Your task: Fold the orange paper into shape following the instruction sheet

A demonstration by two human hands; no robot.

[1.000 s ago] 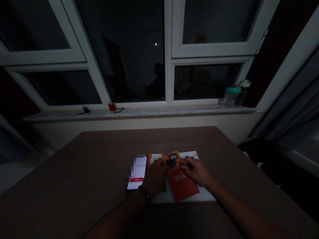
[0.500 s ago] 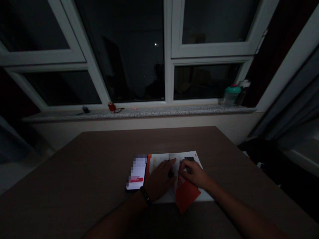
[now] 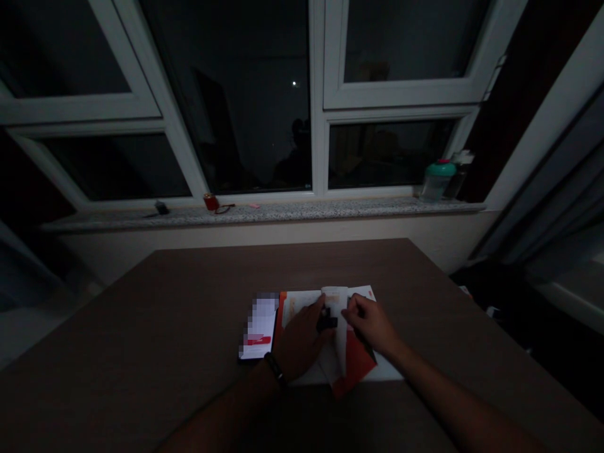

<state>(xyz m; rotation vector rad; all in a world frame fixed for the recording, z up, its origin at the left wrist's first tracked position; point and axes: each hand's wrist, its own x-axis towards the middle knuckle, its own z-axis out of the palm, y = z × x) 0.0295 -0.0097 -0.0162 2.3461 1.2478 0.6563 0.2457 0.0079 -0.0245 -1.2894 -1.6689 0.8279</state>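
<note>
A phone (image 3: pixel 258 321) lies at the left, near the front edge of the bench (image 3: pixel 198 314). My left hand (image 3: pixel 299 343) is spread, its fingertips just beside a small black object (image 3: pixel 326 323), nearer that hand. My right hand (image 3: pixel 370 324) curls onto a white paper flap (image 3: pixel 338 330), which runs front to back over a red-orange card (image 3: pixel 359 368).

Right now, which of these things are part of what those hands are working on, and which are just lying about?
In use: left hand, right hand, small black object, white paper strip, orange-red card, white printed sheet.

Lying about: phone, teal-lidded bottle, small red object.
</note>
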